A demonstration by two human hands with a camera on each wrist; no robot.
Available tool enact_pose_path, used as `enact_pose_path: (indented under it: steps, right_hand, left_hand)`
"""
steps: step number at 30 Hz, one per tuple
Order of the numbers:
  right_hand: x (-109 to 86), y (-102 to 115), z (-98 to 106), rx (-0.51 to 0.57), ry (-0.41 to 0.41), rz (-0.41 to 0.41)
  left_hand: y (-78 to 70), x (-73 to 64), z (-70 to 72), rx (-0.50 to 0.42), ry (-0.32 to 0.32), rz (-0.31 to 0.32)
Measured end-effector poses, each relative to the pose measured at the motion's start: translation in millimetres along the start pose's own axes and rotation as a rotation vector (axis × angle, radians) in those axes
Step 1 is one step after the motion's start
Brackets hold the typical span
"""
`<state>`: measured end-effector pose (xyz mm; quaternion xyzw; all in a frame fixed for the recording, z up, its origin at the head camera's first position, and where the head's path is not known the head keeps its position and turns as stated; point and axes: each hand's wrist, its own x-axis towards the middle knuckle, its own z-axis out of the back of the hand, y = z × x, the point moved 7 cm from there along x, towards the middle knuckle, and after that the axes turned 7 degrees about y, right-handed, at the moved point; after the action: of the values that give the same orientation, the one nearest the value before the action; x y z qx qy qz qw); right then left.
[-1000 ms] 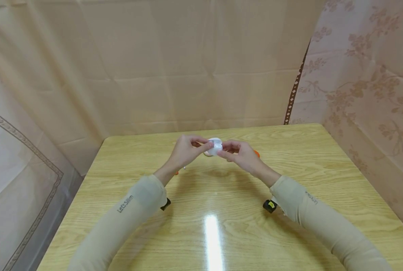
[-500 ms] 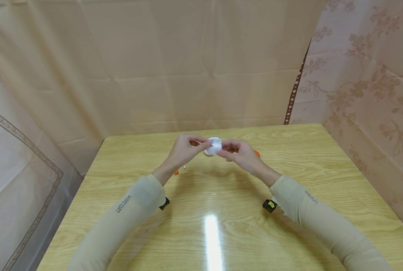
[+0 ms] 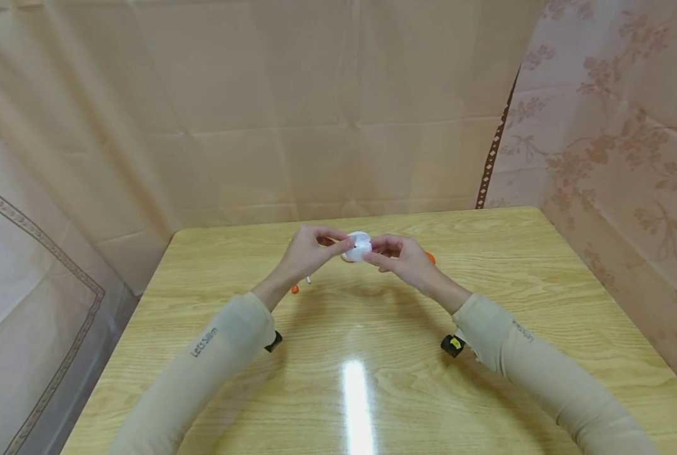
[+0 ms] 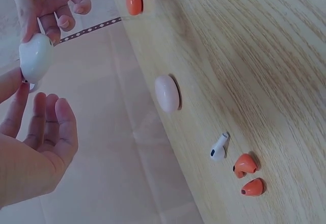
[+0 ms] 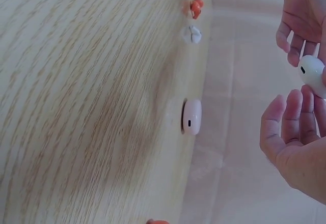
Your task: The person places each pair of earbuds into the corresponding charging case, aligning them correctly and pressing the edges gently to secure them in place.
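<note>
In the head view, my right hand (image 3: 404, 258) holds a white earbud case (image 3: 361, 253) with its lid raised, above the far part of the table. My left hand (image 3: 311, 246) meets the case from the other side. Its thumb and forefinger pinch what looks like a white earbud at the case's mouth; only a small dark-spotted bit shows by the thumb. The case's smooth outer shell (image 4: 35, 58) faces the left wrist view, where the held earbud is mostly hidden. A dark port marks the shell in the right wrist view.
A pale pink case (image 4: 167, 93) stands on the table behind the hands. An orange case (image 4: 134, 1) is at the right. Toward the left lie a white earbud (image 4: 219, 147) and two orange earbuds (image 4: 246, 165). Curtains hang beyond the table's far edge.
The left forearm has shifted slightly left, showing more of the earbuds on the table. A dark spot by the left thumb has come into view. The right hand has barely moved.
</note>
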<state>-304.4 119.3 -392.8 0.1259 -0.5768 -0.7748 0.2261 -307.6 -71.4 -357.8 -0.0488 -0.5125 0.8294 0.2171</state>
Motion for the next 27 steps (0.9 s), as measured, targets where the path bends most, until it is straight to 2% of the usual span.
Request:
enact_pose_path:
  steps: [6, 15, 27]
  right_hand:
    - [-0.3, 0.8, 0.6, 0.009, 0.003, -0.006]
    - [-0.6, 0.7, 1.2, 0.042, 0.011, -0.015]
    - [-1.7, 1.1, -1.6, 0.053, 0.030, -0.016]
  left_hand:
    - [0.6, -3.0, 0.5, -0.031, 0.022, -0.013]
    - [4.6, -6.5, -3.1, -0.139, 0.099, -0.054]
    - [5.4, -9.2, -3.4, -0.121, 0.071, -0.060]
